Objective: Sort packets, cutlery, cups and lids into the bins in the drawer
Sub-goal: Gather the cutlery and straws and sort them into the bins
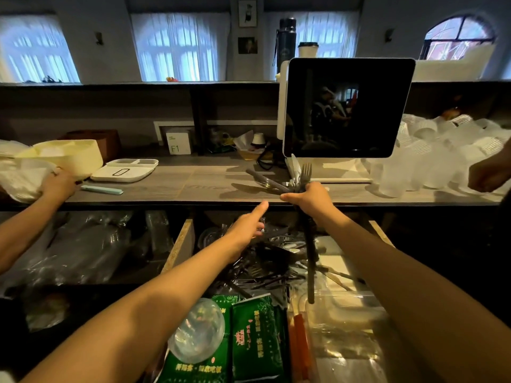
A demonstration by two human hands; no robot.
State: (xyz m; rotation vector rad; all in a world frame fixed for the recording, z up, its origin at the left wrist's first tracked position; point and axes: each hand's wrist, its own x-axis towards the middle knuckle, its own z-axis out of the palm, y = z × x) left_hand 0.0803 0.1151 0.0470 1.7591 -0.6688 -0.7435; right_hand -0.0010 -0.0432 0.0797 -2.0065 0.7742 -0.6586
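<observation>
Left of the open drawer (179,246), another person's hand (59,186) rests on a white bag (22,181), which the frame edge cuts off. Above the drawer the left hand (246,225) is released, fingers straight. The right hand (309,197), over the drawer's back edge, is clenched around a bundle of dark cutlery (297,181); single pieces are hard to make out. In the drawer, loose cutlery (265,266) lies behind green packets (257,338).
</observation>
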